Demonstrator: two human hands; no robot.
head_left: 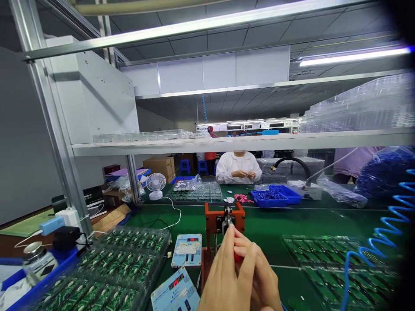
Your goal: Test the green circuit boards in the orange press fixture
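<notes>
My left hand (225,274) and my right hand (259,272) are close together at the front of an orange press fixture (208,215) on the green bench. My left hand's fingers point up toward the metal clamp (228,218) at the fixture's top. Beside it, my right hand has its fingers bent around something hidden; a small red part (238,258) shows between the hands. What either hand grips cannot be made out. Left of the fixture lie two light-blue boxes, an upper one (187,249) and a lower one (175,292), with red digits lit.
Trays of green circuit boards lie at left (113,263) and right (327,252). Behind are a white fan (156,183), blue bins (270,198) and pink parts (242,198). A person in white (239,166) sits opposite. A blue coiled hose (382,233) hangs right; a shelf (227,143) crosses above.
</notes>
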